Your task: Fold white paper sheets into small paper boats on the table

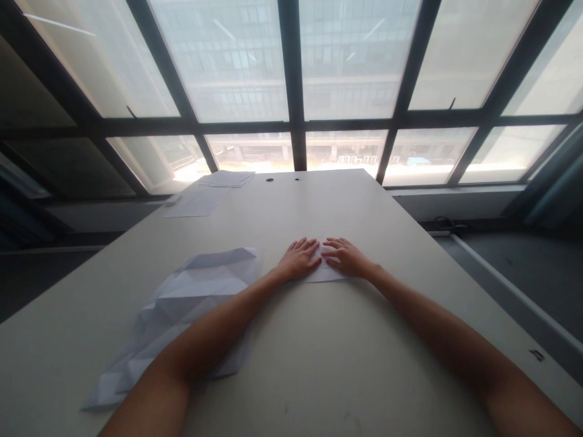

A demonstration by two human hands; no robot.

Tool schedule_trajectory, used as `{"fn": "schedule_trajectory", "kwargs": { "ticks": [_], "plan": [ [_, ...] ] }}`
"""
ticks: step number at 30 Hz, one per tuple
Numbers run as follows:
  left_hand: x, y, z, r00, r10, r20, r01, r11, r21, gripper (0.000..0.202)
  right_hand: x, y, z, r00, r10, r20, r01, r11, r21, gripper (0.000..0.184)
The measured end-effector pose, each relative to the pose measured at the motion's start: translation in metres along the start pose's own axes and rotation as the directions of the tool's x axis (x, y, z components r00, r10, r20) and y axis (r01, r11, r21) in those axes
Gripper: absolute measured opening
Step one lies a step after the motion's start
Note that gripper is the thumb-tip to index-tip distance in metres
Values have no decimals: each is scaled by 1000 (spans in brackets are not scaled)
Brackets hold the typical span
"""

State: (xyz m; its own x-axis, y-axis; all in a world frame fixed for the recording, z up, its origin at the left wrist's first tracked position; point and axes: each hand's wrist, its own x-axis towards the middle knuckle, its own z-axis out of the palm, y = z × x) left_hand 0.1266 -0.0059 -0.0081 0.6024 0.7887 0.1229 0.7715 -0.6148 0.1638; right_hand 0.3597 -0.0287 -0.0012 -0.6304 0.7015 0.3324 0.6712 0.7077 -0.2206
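Left hand [298,260] and right hand [347,257]: both open, palms down, fingers extended, tips angled inward and just beside each other at centre frame. Neither grips; both lie flat on a small folded piece of white paper [325,273], which sits between them on a long pale cream table [319,206] and is mostly covered by them.

Left of the hands: a large creased white paper sheet [182,309], faceted with fold lines, partly hidden behind the left forearm [214,331].

Upper left of frame, far table end: a small stack of white paper sheets [226,179], and nearer, a flat single white sheet [194,203]. Two small dark round grommets [269,179] sit in the far tabletop. Beyond: tall windows with dark metal frames [291,60].
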Motion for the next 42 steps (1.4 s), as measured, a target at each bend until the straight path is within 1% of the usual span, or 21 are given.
{"fn": "schedule_trajectory", "kwargs": {
  "ticks": [2, 4, 7, 9, 11, 14, 16, 19, 21, 24, 26, 27, 28, 29, 31, 32, 33, 35, 38, 40, 42],
  "plan": [
    [0, 1, 0, 1000, -11, -9, 11, 1000, -15, 65, 2, -5, 2, 999, -43, 9, 43, 998, 39, 31],
    [1, 2, 0, 1000, -12, -18, 11, 1000, -24, 62, 2, -6, 2, 997, -62, 42, 59, 995, 76, 36],
    [0, 5, -2, 999, -28, -43, 27, 1000, -13, 51, 0, -3, 0, 996, -27, 89, 21, 997, 71, 40],
    [-1, 6, -4, 994, -67, -87, 68, 998, 10, 46, 0, 0, -1, 995, 4, 102, -8, 999, 44, 40],
    [-1, 6, -5, 978, -144, -149, 150, 988, 30, 43, 0, 2, -1, 994, 33, 103, -35, 999, 22, 40],
    [-1, 2, -5, 934, -275, -228, 287, 958, 22, 44, 0, 5, 0, 992, 68, 104, -70, 997, 14, 39],
    [1, -1, -4, 915, -306, -264, 315, 949, -7, 47, 0, 7, 0, 991, 83, 106, -85, 996, 15, 38],
    [3, -7, -2, 897, -294, -329, 281, 956, -89, 53, -1, 10, 0, 989, 90, 118, -93, 995, 22, 38],
    [5, -9, -2, 879, -275, -390, 222, 959, -176, 57, -1, 11, -1, 988, 85, 127, -89, 996, 31, 39],
    [7, -10, -1, 850, -212, -482, 66, 951, -301, 72, -1, 11, -2, 988, 78, 133, -84, 996, 41, 39],
    [8, -10, -1, 848, -141, -510, -52, 937, -345, 82, -1, 11, -2, 988, 76, 131, -82, 996, 43, 39],
    [8, -9, 0, 858, -96, -505, -106, 928, -357, 84, -1, 11, -2, 989, 73, 130, -79, 996, 42, 39],
    [8, -8, 0, 872, -44, -487, -154, 920, -360, 81, -1, 11, -2, 989, 71, 127, -77, 996, 41, 39],
    [8, -7, 1, 889, 13, -457, -197, 913, -357, 73, -1, 11, -1, 990, 70, 124, -75, 996, 40, 39],
    [8, -5, 2, 918, 136, -373, -268, 905, -331, 50, -1, 12, 0, 991, 71, 117, -76, 996, 41, 40],
    [7, -3, 1, 925, 188, -329, -295, 902, -314, 41, -1, 12, 1, 991, 74, 113, -79, 996, 42, 40],
    [6, -1, 0, 930, 227, -289, -313, 901, -299, 37, -1, 13, 1, 991, 76, 110, -81, 996, 43, 40],
    [4, 2, -3, 939, 263, -221, -318, 908, -273, 38, -1, 14, 3, 991, 80, 108, -85, 995, 43, 41],
    [1, 7, -9, 954, 261, -149, -291, 925, -242, 42, -1, 14, 3, 990, 89, 109, -94, 995, 39, 41],
    [-1, 9, -12, 956, 262, -132, -288, 926, -245, 42, -1, 14, 3, 990, 90, 110, -95, 995, 36, 40],
    [-2, 9, -13, 954, 265, -140, -294, 920, -258, 40, -1, 13, 3, 989, 90, 116, -94, 995, 32, 41]
  ]
}}
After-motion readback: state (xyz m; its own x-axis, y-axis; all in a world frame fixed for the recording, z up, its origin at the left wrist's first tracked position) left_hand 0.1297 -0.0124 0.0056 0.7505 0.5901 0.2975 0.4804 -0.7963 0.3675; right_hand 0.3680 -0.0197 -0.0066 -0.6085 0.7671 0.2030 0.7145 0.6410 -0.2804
